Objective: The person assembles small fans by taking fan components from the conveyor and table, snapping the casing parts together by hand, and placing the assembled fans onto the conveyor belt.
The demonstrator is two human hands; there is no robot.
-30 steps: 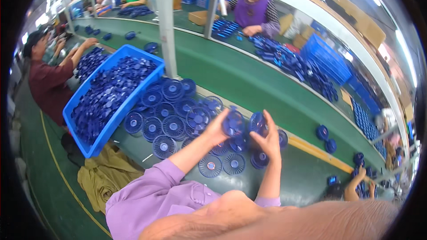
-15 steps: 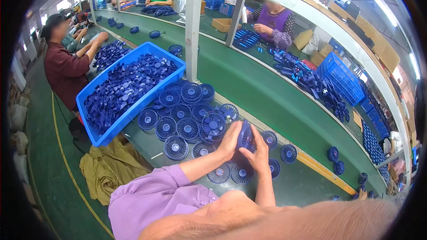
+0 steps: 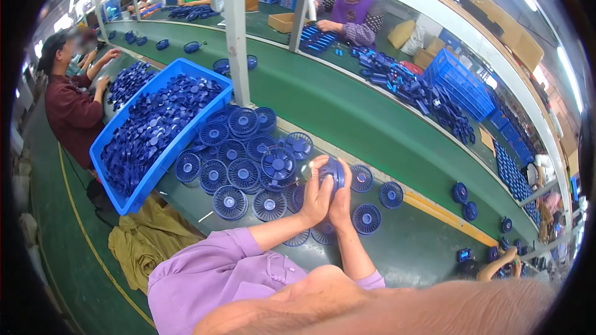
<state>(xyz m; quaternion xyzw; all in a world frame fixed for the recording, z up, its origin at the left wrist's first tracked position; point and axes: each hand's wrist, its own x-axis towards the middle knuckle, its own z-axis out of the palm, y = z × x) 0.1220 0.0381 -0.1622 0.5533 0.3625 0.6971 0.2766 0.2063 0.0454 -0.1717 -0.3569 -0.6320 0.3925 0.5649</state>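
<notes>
Between my two hands, over the near edge of the grille pile, a round blue fan housing (image 3: 334,171) stands on edge. My left hand (image 3: 315,197) wraps its fingers over the left side. My right hand (image 3: 341,206) presses on the right side, its palm covering part of the rim. Close by on the left lie several round blue fan grilles (image 3: 243,174), stacked and overlapping. One fan piece with blades (image 3: 278,165) rests on top of them. To the right of my hands sit a few single grilles (image 3: 366,218) on the green table.
A blue bin (image 3: 181,147) full of small dark blue parts stands at the left. Beyond the table runs a green conveyor belt (image 3: 347,127) with fan parts on it. A white post (image 3: 236,37) rises behind the pile. Co-workers sit at the left and across the belt.
My hands have gone from flat palms on either side of the fan housing to a closer grip around it. The whole view has shifted slightly, and a person's arm shows at lower right.
</notes>
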